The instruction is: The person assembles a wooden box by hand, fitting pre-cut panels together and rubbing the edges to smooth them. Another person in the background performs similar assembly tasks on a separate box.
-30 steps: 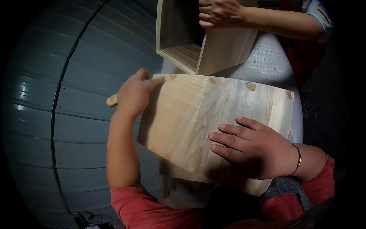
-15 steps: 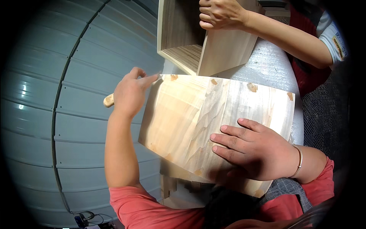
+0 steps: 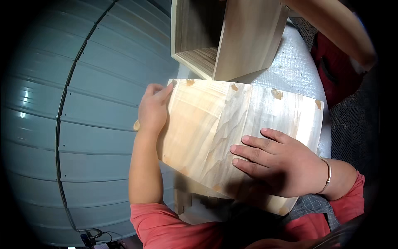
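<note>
A pale wooden panel [image 3: 199, 124] with brown filler-like patches along its edges lies before me. My right hand [image 3: 275, 164] rests flat on its near right part, fingers spread. At the far left corner, my left hand [image 3: 154, 110] is closed round a wooden-handled tool [image 3: 136, 125]. Only the rounded handle end shows behind the wrist; the working end is mostly hidden, and its kind cannot be made out. The thumb side of that hand is at the panel's corner.
An open wooden box [image 3: 248, 41] stands just beyond the panel. White bubble-type wrap [image 3: 296, 62] covers the surface on the right. Another person's forearm [image 3: 336, 29] reaches in at the top right. Grey ribbed metal sheeting [image 3: 99, 124] lies to the left.
My left hand and the tool have moved right, closer against the panel's left edge. My right hand stays nearly still. The other person's hand has left the box's top edge.
</note>
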The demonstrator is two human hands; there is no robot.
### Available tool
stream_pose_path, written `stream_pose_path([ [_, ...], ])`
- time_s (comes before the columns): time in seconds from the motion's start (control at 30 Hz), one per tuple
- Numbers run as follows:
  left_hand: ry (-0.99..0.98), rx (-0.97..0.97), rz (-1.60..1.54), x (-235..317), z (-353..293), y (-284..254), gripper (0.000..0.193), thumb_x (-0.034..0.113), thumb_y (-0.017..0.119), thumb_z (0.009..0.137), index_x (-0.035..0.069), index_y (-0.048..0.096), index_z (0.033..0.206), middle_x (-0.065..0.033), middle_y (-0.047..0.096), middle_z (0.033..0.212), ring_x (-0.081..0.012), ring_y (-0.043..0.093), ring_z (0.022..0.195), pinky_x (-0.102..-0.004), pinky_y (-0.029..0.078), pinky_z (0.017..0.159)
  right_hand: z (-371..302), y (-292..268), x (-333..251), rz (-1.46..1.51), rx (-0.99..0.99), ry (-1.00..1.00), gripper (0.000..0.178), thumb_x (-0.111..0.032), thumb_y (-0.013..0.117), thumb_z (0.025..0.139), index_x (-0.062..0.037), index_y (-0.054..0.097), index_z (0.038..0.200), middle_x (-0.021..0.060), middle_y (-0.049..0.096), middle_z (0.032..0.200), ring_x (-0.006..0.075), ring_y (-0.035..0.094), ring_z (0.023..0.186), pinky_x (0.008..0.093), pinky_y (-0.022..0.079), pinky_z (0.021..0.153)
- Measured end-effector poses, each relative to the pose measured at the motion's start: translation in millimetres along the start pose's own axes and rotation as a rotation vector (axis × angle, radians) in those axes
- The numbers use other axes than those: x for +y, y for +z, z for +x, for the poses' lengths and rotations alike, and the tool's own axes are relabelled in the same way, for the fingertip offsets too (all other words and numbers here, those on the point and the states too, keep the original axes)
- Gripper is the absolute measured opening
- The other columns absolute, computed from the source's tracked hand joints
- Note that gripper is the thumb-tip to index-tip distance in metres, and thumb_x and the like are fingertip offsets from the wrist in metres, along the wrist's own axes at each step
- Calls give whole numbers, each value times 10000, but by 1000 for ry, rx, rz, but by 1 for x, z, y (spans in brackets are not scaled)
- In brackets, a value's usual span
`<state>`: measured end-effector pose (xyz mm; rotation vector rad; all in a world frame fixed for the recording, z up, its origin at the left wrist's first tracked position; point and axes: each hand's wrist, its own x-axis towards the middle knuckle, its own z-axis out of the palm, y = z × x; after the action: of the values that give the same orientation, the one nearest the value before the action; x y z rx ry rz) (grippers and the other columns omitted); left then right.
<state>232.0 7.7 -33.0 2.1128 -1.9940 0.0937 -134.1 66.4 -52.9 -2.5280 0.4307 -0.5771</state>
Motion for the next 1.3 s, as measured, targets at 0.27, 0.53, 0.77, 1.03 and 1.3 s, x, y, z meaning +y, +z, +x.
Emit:
stream_pose_path([
  [0.27, -103, -159, 134, 25, 22, -27, 297, 135, 535, 981, 219, 717, 1199, -62, 626, 1139, -270, 610, 1024, -381, 508, 854, -1, -1, 2, -20, -8, -5, 463, -245, 616, 877, -114, 606, 1320, 85, 540, 1450, 260, 510, 1333, 450, 368, 1099],
  [0.53, 77, -162, 242, 26, 28, -37, 275, 195, 542, 983, 211, 714, 1196, -81, 628, 1095, -289, 610, 1001, -390, 499, 843, 1, -3, 2, -36, -33, -32, 487, -215, 598, 853, -104, 596, 1328, 79, 513, 1477, 254, 483, 1355, 443, 344, 1121],
  [0.77, -9, -10, 213, 16, 2, -38, 333, 63, 554, 954, 219, 730, 1190, -79, 637, 1109, -269, 623, 994, -373, 517, 827, -2, -2, 7, -96, -47, -92, 545, -328, 590, 890, -94, 534, 1379, 110, 489, 1491, 274, 463, 1377, 455, 337, 1134],
  [1.03, -183, 239, -98, -6, -39, 18, 370, 63, 536, 984, 168, 654, 1319, -124, 613, 1002, -297, 606, 919, -373, 500, 842, -1, 14, -7, -182, 70, -117, 369, -364, 628, 927, -44, 667, 1106, 118, 604, 1318, 277, 560, 1237, 420, 426, 1063],
  [1.3, -225, 296, -69, -4, -55, 29, 372, 59, 525, 979, 127, 643, 1325, -156, 653, 1000, -311, 626, 903, -396, 501, 834, -78, 28, 4, 20, 887, -86, 147, -173, 693, 916, -49, 655, 848, 72, 651, 960, 215, 632, 844, 327, 519, 761],
])
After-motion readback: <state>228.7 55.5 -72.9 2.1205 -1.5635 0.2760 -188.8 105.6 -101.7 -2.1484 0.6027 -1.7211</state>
